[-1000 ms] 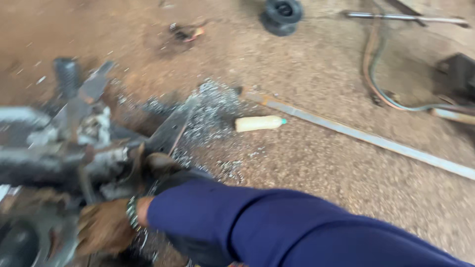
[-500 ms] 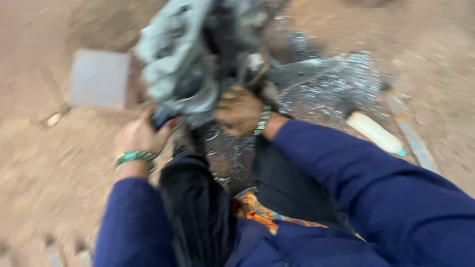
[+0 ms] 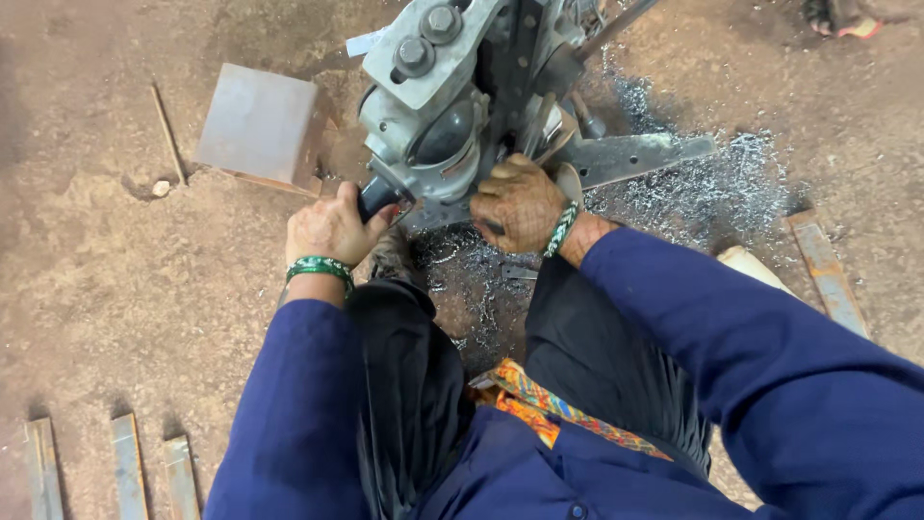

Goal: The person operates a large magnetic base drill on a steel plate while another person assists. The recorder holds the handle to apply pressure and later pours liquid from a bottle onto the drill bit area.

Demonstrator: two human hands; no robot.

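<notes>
1. The left hand [image 3: 332, 228] is closed around a dark handle [image 3: 377, 198]; the right hand [image 3: 518, 202] is curled over a part low on the grey metal machine [image 3: 452, 106].
2. The machine stands on the dirt floor [image 3: 115, 289], far of the knees.
3. A square steel plate [image 3: 258, 125] lies left.
4. Metal shavings [image 3: 703, 188] spread right.

Dirt floor [image 3: 115, 318] all round, metal shavings [image 3: 712, 188] piled right of centre. Square steel plate [image 3: 258, 125] lies upper left with a thin rod [image 3: 167, 130] just beside it. Three flat bars [image 3: 125, 467] bottom left, one rusty flat bar [image 3: 826, 270] at right, pale wooden handle [image 3: 756, 265] near it.
</notes>
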